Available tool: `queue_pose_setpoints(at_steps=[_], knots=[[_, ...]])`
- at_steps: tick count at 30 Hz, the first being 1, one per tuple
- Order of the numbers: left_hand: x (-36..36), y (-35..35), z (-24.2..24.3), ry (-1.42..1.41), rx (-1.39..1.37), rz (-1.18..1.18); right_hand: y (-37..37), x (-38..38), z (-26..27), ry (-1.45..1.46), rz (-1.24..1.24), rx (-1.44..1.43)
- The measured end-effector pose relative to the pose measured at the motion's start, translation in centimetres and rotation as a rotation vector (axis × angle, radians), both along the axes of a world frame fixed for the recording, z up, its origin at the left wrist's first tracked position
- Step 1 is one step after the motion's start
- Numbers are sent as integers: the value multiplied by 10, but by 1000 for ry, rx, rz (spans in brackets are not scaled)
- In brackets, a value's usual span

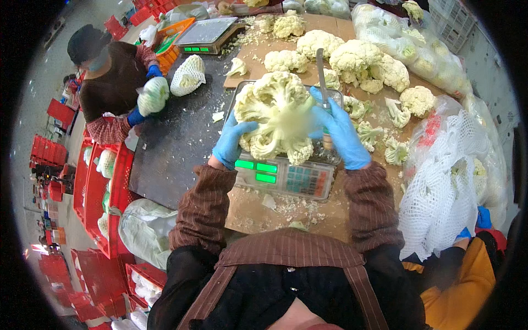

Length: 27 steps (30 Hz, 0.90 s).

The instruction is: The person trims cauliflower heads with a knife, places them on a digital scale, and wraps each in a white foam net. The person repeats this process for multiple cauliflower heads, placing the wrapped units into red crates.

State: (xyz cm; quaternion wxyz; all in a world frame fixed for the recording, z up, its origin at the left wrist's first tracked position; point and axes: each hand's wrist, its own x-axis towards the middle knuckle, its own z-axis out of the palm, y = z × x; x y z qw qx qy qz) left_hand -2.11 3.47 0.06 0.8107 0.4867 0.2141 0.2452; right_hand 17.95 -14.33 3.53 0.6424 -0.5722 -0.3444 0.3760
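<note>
A large cauliflower head (pixel 272 95) is held up over a digital weighing scale (pixel 284 179), its cut stem side facing me and partly blurred. My left hand (pixel 231 140), in a blue glove, grips its left edge. From the other side my right hand (pixel 340 130), gloved too, holds it by the stem side. A knife (pixel 321 72) with an upright, round-tipped blade shows at my right hand; its handle passes behind the fingers, and I cannot tell whether they grip it. Green digits glow on the scale's display, and the cauliflower hides much of the pan.
Cauliflower heads (pixel 357 55) and loose florets (pixel 396 150) lie beyond and right. White foam netting (pixel 441 194) and bagged cauliflowers (pixel 416 49) line the right side. At left a co-worker (pixel 111 78) handles a netted cauliflower (pixel 153 97) near red crates (pixel 93 206). Another scale (pixel 208 31) stands behind.
</note>
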Motion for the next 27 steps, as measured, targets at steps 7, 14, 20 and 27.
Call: queue_pose_setpoints(at_steps=[7,14,20,27], knots=[[-3,3,-37,-200,-212,136,-60,22,-17,-383,-209,-88],[20,-11,-24,-192,33,233,-68,-19,-39,-520,-251,-67],[26,-23,-9,-111,101,263,-52,-28,-48,-626,-274,-45],[33,-20,-10,-77,132,287,-43,-24,-69,-911,-274,-68]])
